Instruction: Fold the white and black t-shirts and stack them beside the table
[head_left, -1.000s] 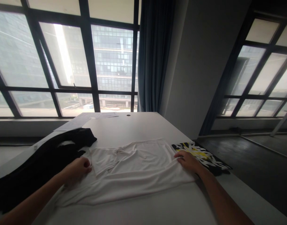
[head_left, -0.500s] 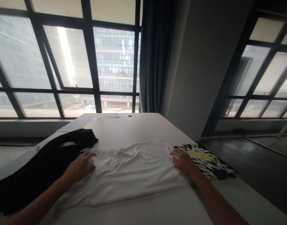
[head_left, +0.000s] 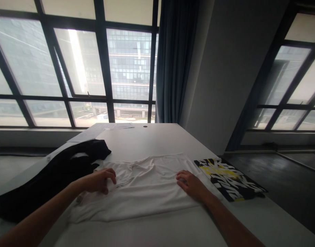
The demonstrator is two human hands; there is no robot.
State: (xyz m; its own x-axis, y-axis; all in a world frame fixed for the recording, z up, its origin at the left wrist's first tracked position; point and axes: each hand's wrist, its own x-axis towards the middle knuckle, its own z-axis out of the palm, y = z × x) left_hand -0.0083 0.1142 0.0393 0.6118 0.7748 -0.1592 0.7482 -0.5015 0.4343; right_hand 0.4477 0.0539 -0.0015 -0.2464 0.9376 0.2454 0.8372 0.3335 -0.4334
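A white garment (head_left: 152, 185), thin and wrinkled, lies spread across the table in front of me. Over its left end is my left hand (head_left: 102, 180), its fingers bent and apart from the thumb, with nothing visible in them. My right hand (head_left: 190, 185) rests on or just above the garment's right part, fingers loosely curved and holding nothing I can see. Left of the garment lies a crumpled black cloth (head_left: 57, 171), close to my left forearm. Beyond my right hand is a black cloth with a white and yellow print (head_left: 229, 178), lying flat.
The white table (head_left: 157, 142) runs away from me toward the windows. Papers (head_left: 87, 133) lie at its far left edge, and a small dark round hole (head_left: 145, 126) is near its far end. A blue curtain (head_left: 172, 68) hangs beside a grey pillar (head_left: 221, 68).
Both hands have moved inward over the white garment, the left one rightward and the right one leftward. The garment lies nearly the same. The whole view has shifted slightly.
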